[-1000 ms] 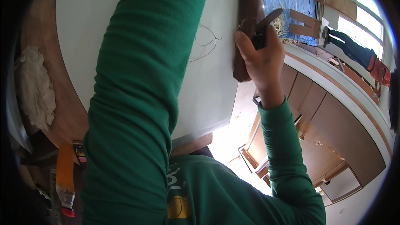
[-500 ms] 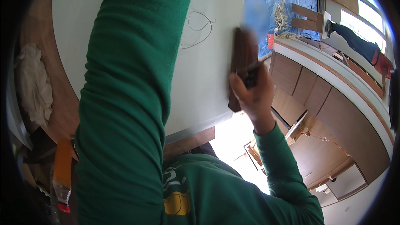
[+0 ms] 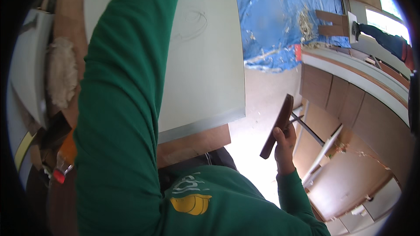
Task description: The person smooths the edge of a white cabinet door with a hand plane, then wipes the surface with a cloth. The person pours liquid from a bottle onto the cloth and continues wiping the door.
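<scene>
My right hand point(image 3: 285, 144) is closed around a long, flat, dark brown wooden block point(image 3: 278, 126), tilted and held off the right edge of a large pale panel point(image 3: 205, 70). A small dark part sticks out of the block's back beside my fingers; its kind is hard to make out. My left arm, in a green sleeve point(image 3: 127, 83), stretches forward across the panel, and its hand lies beyond the top of the picture. On the panel is a thin dark curl, like wire or a strand point(image 3: 197, 22).
A blue tarp point(image 3: 271, 22) with pale debris covers floor beyond the panel. Brown cabinet panels point(image 3: 337, 89) run along the right. A white crumpled cloth point(image 3: 63, 72) and an orange bottle point(image 3: 65, 157) are at left. Another person's leg point(image 3: 380, 39) shows at the far right.
My right hand has drawn the block back from the panel's right edge, toward me and to the right, and turned it. The view has shifted, showing more floor beside the panel.
</scene>
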